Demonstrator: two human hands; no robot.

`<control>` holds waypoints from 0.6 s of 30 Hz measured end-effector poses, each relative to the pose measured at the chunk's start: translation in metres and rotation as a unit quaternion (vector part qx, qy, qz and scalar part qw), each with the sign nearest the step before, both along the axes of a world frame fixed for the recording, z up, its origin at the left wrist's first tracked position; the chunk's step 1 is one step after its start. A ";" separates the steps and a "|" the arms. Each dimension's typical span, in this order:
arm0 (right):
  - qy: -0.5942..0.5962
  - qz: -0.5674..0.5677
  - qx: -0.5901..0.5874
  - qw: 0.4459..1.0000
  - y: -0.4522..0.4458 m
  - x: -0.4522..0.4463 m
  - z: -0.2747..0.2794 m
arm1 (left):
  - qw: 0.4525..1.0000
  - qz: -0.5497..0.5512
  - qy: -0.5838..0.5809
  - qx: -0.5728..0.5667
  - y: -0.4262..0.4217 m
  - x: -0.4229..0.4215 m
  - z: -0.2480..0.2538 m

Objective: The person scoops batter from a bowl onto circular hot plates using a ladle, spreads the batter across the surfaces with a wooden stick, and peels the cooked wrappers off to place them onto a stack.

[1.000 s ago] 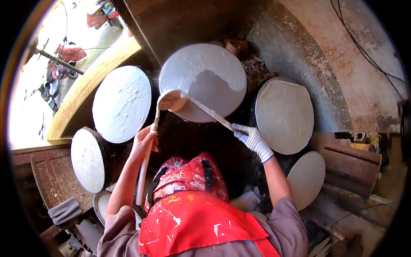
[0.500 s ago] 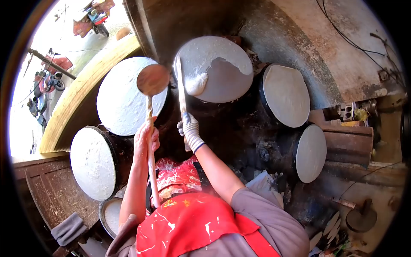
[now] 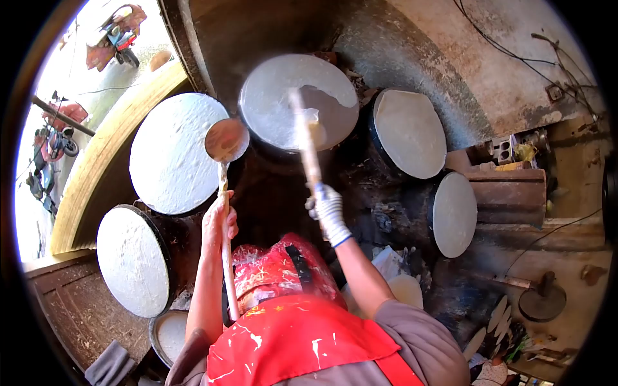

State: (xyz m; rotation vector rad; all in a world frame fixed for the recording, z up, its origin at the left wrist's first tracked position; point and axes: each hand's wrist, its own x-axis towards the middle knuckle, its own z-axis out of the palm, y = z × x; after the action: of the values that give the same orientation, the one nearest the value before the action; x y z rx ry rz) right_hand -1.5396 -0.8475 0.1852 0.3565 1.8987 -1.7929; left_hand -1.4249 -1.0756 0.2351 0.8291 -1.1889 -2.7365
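My bare left hand is wrapped round the long handle of a ladle, whose round bowl sits just off the edge of the upper-left griddle. In a striped glove, my right hand grips a long, flat wooden scraper. Motion blurs the scraper's far end, which lies across the top-centre griddle. Pale batter coats much of that round plate, and a darker bare patch shows at its right. A small pale lump of batter sits beside the scraper.
Pale sheets cover the griddles at upper right, lower right and lower left. A round pan stands at lower left. A curved wooden rim borders the left side, with motorbikes outside. A grey cloth lies at bottom left.
My right hand and the scraper have swept rightward across the top-centre griddle. The left hand still holds the ladle in much the same place. The whole view has shifted slightly.
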 end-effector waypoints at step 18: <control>-0.008 0.109 0.079 0.991 0.139 -0.116 0.003 | 0.994 0.067 -0.083 -0.006 0.092 -0.041 0.000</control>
State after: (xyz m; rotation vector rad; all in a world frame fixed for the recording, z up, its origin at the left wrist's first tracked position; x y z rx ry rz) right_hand -1.6558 -0.7087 0.1884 0.2081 1.9907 -1.4985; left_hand -1.4658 -0.9837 0.2354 1.1114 -1.1292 -2.5939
